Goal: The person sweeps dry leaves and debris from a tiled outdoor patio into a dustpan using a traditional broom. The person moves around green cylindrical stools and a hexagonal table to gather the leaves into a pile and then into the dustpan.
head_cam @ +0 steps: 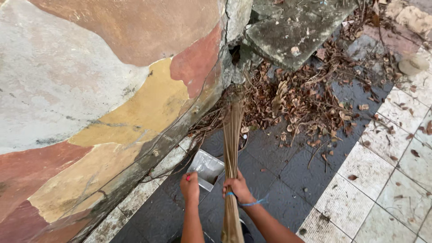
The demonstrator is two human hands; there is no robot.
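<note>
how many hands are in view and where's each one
2. The left hand is at bottom centre, holding the handle of a grey dustpan. The right hand is just beside it, gripping a stick broom that points at the dry leaves.

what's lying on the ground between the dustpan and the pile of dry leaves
In the head view, mostly bare dark wet tile lies between the grey dustpan and the leaf pile, crossed by the stick broom, with a few stray leaves and twigs.

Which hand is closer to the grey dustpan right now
Left. The left hand sits at the near edge of the grey dustpan, apparently gripping its handle. The right hand is beside the pan, wrapped around the stick broom.
</note>
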